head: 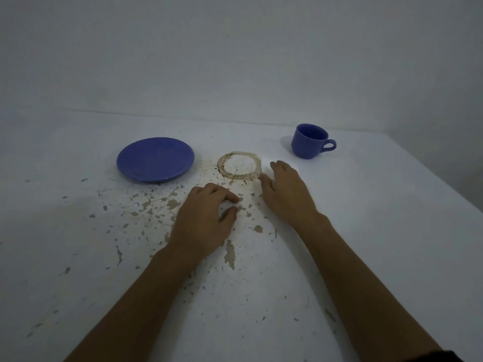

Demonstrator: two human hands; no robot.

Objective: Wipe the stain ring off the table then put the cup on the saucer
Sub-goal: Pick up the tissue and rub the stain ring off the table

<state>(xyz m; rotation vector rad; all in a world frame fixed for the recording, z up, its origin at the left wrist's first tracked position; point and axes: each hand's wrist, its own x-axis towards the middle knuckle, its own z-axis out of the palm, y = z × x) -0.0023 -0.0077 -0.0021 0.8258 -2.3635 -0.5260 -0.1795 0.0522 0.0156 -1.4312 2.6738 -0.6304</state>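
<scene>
A brown stain ring (pixel 239 165) marks the white table (pixel 379 231) at the centre. Left of it lies a blue saucer (pixel 155 159). A blue cup (pixel 309 141) stands upright at the back right, its handle pointing right. My right hand (pixel 285 190) lies flat on a white tissue (pixel 268 163) just right of the ring, fingers pressed on it. Most of the tissue is hidden under the hand. My left hand (pixel 206 219) rests on the table in front of the ring, fingers curled loosely, holding nothing.
The tabletop has many patches of chipped paint around and in front of my hands. A white wall rises right behind the table's far edge. The table's right edge runs diagonally at the far right.
</scene>
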